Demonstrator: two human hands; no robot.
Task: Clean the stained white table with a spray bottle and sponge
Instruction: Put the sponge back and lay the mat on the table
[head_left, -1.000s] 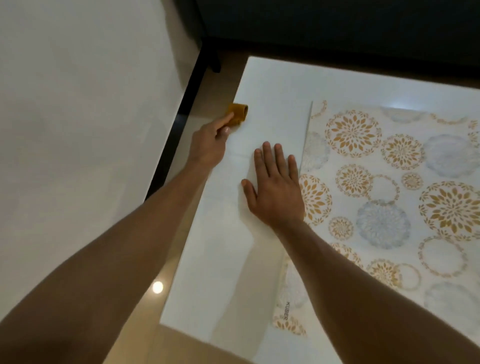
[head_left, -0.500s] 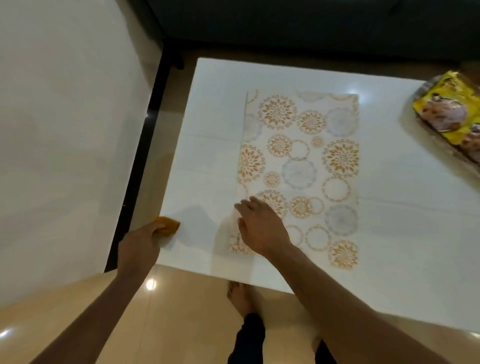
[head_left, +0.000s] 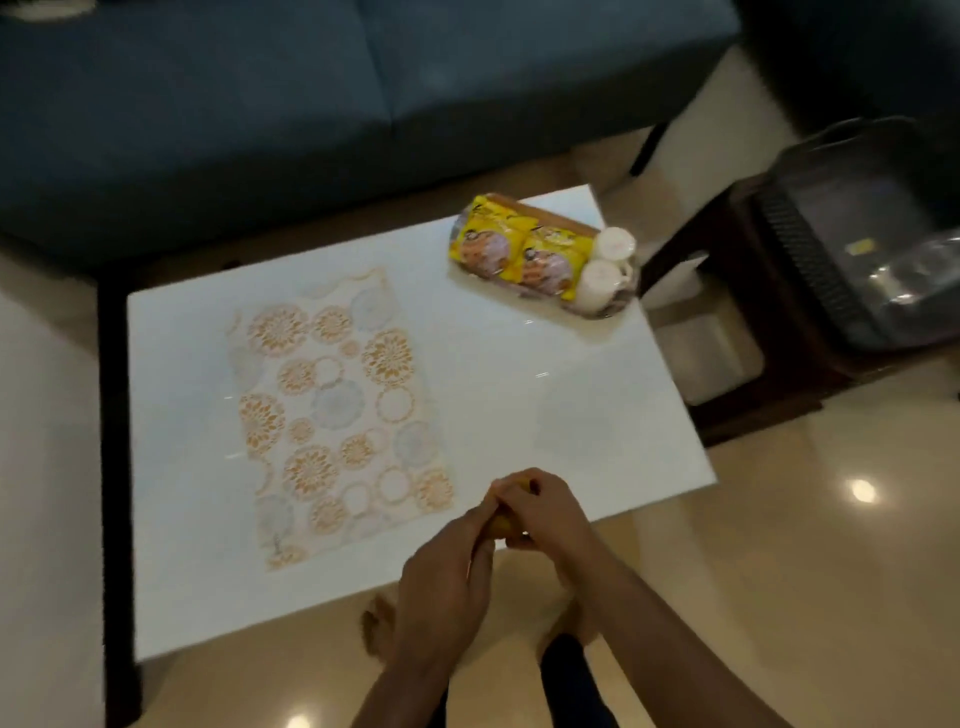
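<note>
Where the two forearms meet above the near edge of the table, both hands are closed around the sponge, of which only slivers of orange show between the fingers. Left hand wraps it from below and behind; right hand curls over the top, fingertips tucked in. Sponge held off the surface, just over the table's front rim. Bare feet visible on the tiled floor below, partly behind the arms.

Step in hand, as a judgement: the sponge is being squeezed, folded or re-gripped between wiping passes. No wiping contact at this instant.

Further out: patterned mat lies flat on the left-centre of the tabletop, orange and grey rosettes. White surface to its right looks glossy, with a faint dull patch; frame is too blurred to call it a stain.

Far right corner: tray carrying yellow snack packets and two white cups. Dark sofa beyond; dark side table to the right.

No spray bottle in view.

Next move likely calls for settling the sponge into one hand, laying it flat on the bare surface, and steering clear of the mat edge and tray.
</note>
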